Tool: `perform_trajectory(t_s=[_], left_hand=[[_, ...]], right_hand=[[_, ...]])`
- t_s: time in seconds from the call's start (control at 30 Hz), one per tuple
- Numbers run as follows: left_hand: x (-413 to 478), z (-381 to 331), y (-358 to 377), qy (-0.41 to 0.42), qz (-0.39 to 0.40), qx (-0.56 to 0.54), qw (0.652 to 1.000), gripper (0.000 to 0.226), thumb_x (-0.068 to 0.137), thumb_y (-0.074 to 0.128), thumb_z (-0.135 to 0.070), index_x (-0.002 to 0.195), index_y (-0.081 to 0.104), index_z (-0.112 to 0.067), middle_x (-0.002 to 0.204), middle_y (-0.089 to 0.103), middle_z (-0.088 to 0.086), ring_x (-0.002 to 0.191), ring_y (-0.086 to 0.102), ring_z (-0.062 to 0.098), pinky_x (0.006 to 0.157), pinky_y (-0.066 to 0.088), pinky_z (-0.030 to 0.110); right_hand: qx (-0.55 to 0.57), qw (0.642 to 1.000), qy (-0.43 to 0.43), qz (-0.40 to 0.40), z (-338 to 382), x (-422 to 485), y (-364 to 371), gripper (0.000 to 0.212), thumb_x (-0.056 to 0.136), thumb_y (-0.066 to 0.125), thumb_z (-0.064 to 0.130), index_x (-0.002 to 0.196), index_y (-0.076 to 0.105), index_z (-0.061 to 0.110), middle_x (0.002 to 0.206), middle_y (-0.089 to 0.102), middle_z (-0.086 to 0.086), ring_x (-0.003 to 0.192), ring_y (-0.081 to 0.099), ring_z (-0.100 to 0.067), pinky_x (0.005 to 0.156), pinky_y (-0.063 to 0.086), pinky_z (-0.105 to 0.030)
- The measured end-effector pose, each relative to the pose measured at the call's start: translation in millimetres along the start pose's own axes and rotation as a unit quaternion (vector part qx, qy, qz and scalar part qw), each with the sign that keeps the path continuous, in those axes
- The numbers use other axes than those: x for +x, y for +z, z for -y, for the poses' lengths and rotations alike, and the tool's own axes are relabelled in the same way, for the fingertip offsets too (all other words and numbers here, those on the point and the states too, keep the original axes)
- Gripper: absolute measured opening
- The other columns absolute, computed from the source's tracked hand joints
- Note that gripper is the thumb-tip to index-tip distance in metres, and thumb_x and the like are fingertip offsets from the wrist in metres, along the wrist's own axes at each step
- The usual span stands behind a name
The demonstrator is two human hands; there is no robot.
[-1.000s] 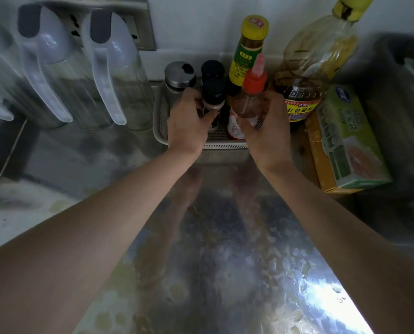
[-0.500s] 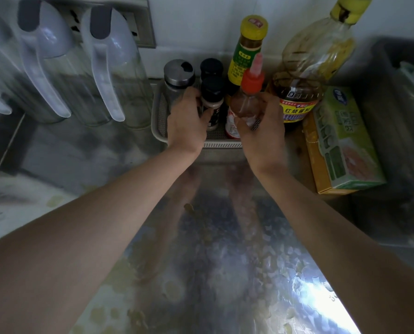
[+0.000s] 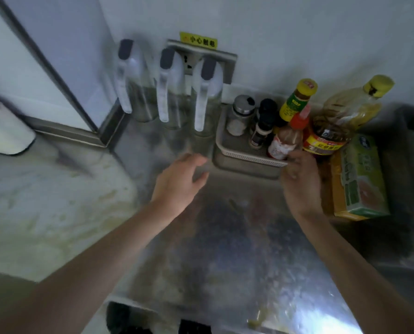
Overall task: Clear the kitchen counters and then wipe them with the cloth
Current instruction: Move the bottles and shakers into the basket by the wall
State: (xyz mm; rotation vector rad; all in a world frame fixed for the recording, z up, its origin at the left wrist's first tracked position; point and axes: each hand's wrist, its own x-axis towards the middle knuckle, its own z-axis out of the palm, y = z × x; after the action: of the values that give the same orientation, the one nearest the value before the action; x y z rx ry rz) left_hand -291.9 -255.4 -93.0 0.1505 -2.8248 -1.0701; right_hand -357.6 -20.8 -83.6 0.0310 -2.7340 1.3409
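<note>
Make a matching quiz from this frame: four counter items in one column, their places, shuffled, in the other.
Items
1. steel-lid shaker
2. red-capped bottle
3. large oil bottle
4. green box

Places
A. lying flat, far right of the counter
B. back left of the tray
C. front right of the tray, nearest the right hand
D. upright, just right of the tray

Pairs: 1-B, 2-C, 3-D, 4-A

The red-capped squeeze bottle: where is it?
Head view, right of centre: the clear red-capped squeeze bottle stands at the front right corner of the grey plastic tray, beyond the right hand.
</note>
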Motion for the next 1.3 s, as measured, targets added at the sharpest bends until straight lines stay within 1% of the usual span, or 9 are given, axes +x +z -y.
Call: perform_trajectory(t_s=[0.13, 0.3, 0.37, 0.47, 0.67, 0.83, 1.0, 1.2, 1.3], left_hand=[[-66, 39, -54, -0.076, 0.012, 0.064, 0.995, 0.029, 0.084, 0.063, -0.026, 0.111, 0.062, -0.016, 0.108, 0.062, 0.008, 0.095, 0.063, 0.029, 0.078, 0.051, 0.039], [-149, 92, -126, -0.208, -0.005, 0.056, 0.977, 0.038, 0.085, 0.051, -0.038, 0.116, 0.058, -0.016, 0.114, 0.057, 0.007, 0.101, 0.059, 0.029, 0.084, 0.047, 0.037], [-186, 114, -155, -0.251, -0.033, 0.034, 0.967, 0.052, 0.079, 0.040, -0.050, 0.115, 0.058, -0.018, 0.116, 0.057, 0.004, 0.103, 0.059, 0.026, 0.085, 0.047, 0.038], [-235, 146, -202, -0.303, -0.099, 0.028, 0.948, 0.031, 0.088, 0.053, -0.033, 0.116, 0.057, -0.020, 0.117, 0.057, 0.000, 0.100, 0.059, 0.019, 0.084, 0.044, 0.028], [-361, 209, -270, -0.390, -0.199, 0.044, 0.898, 0.023, 0.091, 0.054, -0.025, 0.113, 0.059, -0.022, 0.115, 0.059, -0.004, 0.101, 0.060, 0.017, 0.077, 0.042, 0.027], [-480, 252, -292, -0.523, -0.269, 0.033, 0.808, 0.020, 0.091, 0.054, -0.025, 0.108, 0.062, -0.019, 0.114, 0.058, -0.004, 0.097, 0.061, 0.020, 0.076, 0.044, 0.028], [-562, 284, -287, -0.639, -0.288, 0.049, 0.712, 0.010, 0.070, 0.059, -0.023, 0.076, 0.066, -0.019, 0.084, 0.067, 0.005, 0.067, 0.066, 0.029, 0.058, 0.049, 0.034], [-583, 287, -273, -0.684, -0.324, -0.029, 0.653, 0.020, 0.085, 0.048, -0.031, 0.094, 0.064, -0.022, 0.103, 0.061, -0.002, 0.087, 0.063, 0.028, 0.073, 0.047, 0.034], [-587, 282, -284, -0.741, -0.443, -0.083, 0.498, 0.019, 0.088, 0.053, -0.037, 0.101, 0.059, -0.024, 0.103, 0.058, 0.001, 0.086, 0.064, 0.032, 0.069, 0.047, 0.036]], right_hand=[[-0.021, 0.992, -0.016, 0.126, 50, -54, 50, 0.031, 0.086, 0.055, 0.003, 0.115, 0.053, 0.010, 0.114, 0.053, -0.007, 0.103, 0.056, -0.027, 0.089, 0.047, -0.044], [-0.024, 0.960, -0.097, 0.261, 123, -124, 137, 0.030, 0.084, 0.060, 0.003, 0.113, 0.056, 0.007, 0.115, 0.056, -0.009, 0.104, 0.056, -0.023, 0.087, 0.036, -0.020], [-0.014, 0.947, -0.114, 0.299, 154, -149, 168, 0.029, 0.084, 0.060, 0.003, 0.113, 0.057, 0.007, 0.115, 0.056, -0.008, 0.105, 0.055, -0.020, 0.090, 0.037, -0.021], [-0.021, 0.930, -0.132, 0.342, 204, -185, 212, 0.026, 0.084, 0.061, 0.002, 0.109, 0.059, 0.005, 0.112, 0.059, -0.009, 0.105, 0.057, -0.024, 0.093, 0.043, -0.033], [-0.084, 0.831, -0.290, 0.466, 293, -292, 305, 0.024, 0.085, 0.059, 0.006, 0.108, 0.061, 0.009, 0.109, 0.061, -0.007, 0.106, 0.055, -0.023, 0.090, 0.038, -0.026], [-0.094, 0.728, -0.389, 0.557, 343, -391, 375, 0.023, 0.091, 0.052, 0.013, 0.114, 0.057, 0.015, 0.113, 0.056, 0.001, 0.108, 0.050, -0.014, 0.087, 0.037, -0.018], [-0.114, 0.618, -0.469, 0.620, 378, -474, 426, 0.020, 0.093, 0.048, 0.015, 0.112, 0.055, 0.016, 0.112, 0.052, 0.002, 0.106, 0.048, -0.013, 0.083, 0.032, -0.013], [-0.097, 0.527, -0.479, 0.695, 419, -540, 486, 0.024, 0.092, 0.053, 0.014, 0.115, 0.055, 0.013, 0.113, 0.053, 0.000, 0.108, 0.049, -0.013, 0.080, 0.029, -0.001], [-0.069, 0.540, -0.454, 0.705, 448, -566, 519, 0.031, 0.086, 0.061, 0.011, 0.116, 0.056, 0.006, 0.113, 0.057, -0.009, 0.105, 0.054, -0.025, 0.093, 0.038, -0.022]])
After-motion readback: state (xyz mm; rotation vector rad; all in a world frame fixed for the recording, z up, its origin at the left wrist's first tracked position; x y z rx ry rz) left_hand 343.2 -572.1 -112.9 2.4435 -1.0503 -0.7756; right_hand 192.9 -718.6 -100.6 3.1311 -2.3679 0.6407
